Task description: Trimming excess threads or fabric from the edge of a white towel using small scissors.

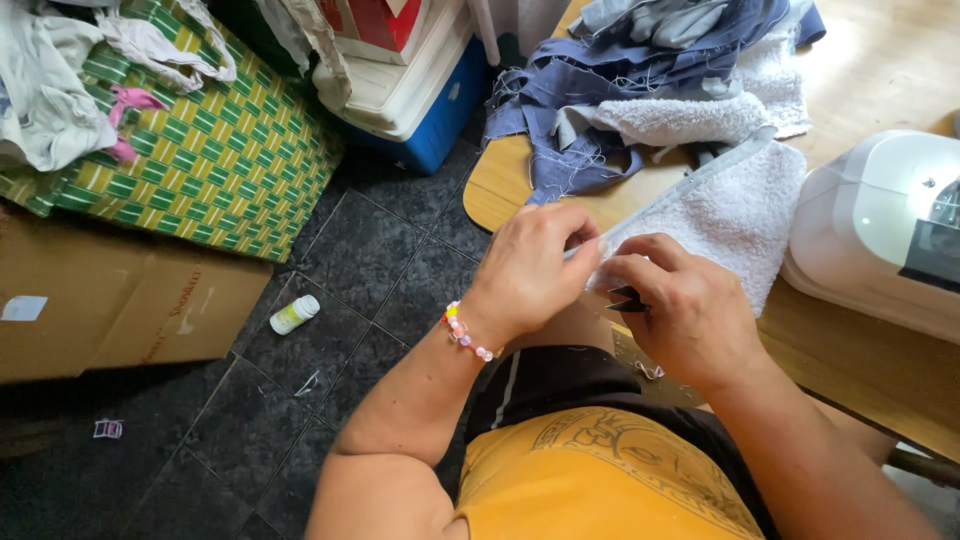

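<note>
Bare tabletop (880,60) beyond; sewing machine (880,225) right, fabric heap (650,70) ahead.

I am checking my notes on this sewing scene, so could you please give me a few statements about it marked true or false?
1. Both hands work at the edge of a white towel. True: the left hand and right hand pinch its near corner.
2. The right hand holds a small dark tool. True.
3. The left wrist is bare. False: it wears a beaded bracelet.
4. A small bottle stands upright on the table. False: it lies on its side on the dark tiled floor.
5. Blue fabric is piled on the wooden table. True.
</note>
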